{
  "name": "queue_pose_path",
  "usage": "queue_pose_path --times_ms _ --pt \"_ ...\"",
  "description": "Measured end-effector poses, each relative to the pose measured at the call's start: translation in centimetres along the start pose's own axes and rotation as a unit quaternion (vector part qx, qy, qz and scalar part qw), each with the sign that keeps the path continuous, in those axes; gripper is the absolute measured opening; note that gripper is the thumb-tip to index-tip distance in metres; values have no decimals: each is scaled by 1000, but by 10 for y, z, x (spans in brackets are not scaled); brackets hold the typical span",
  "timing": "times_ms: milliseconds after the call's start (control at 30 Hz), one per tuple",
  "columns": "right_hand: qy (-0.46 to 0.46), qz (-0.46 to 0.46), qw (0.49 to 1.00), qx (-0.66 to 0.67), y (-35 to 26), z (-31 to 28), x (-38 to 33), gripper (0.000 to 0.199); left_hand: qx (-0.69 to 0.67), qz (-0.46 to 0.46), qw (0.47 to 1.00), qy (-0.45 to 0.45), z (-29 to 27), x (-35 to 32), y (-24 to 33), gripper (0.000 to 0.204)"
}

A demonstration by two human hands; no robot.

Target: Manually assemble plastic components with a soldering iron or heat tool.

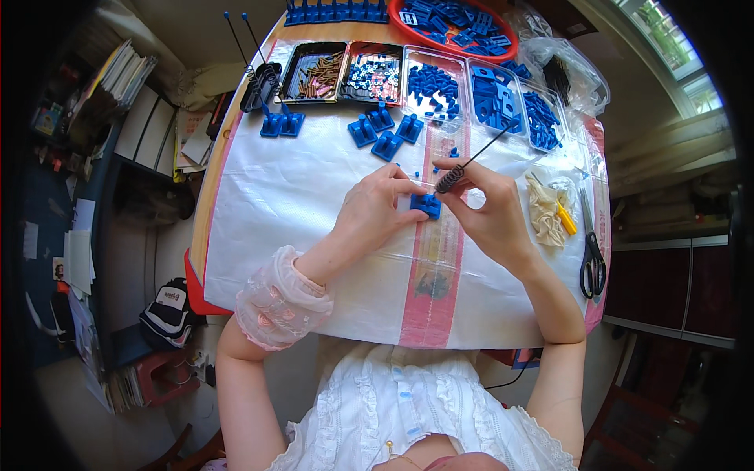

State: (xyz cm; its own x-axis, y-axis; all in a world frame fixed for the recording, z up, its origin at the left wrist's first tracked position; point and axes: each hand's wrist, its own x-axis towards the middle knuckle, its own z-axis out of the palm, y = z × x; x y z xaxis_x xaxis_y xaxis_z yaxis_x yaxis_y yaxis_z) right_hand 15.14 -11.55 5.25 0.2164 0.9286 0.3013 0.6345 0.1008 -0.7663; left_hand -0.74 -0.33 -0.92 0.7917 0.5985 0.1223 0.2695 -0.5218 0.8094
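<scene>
My left hand (378,202) pinches a small, glossy blue block (425,206) over the white sheet (314,208), its longer side running roughly left to right. My right hand (488,212) pinches a thin black rod (450,180), tightly coiled at its lower end, beside the block; its long axis slants away from me, rightward, toward the trays (469,86).

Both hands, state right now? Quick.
Left hand: closed, pinching a small blue plastic base.
Right hand: closed, pinching a black coil spring with a long straight end.
</scene>
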Motion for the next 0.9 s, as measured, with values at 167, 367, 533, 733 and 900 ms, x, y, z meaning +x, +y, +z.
queue_pose_path --times_ms 167,367,533,733,900 --pt "-7 -2 1000 -19 3 -2 -1 37 34 -5 999 -3 -1 2 1 31" --pt "-5 -9 1000 -16 9 2 0 38 38 -3 999 -4 -4 1 -1 30" --pt "26 -20 999 -24 16 8 -5 35 46 17 999 -6 -3 1 -7 29" --pt "48 -18 998 -24 24 14 -11 33 35 23 999 -18 -6 2 -9 29" --pt "47 -12 998 -28 24 15 -11 32 29 32 999 -17 -5 2 -11 29"
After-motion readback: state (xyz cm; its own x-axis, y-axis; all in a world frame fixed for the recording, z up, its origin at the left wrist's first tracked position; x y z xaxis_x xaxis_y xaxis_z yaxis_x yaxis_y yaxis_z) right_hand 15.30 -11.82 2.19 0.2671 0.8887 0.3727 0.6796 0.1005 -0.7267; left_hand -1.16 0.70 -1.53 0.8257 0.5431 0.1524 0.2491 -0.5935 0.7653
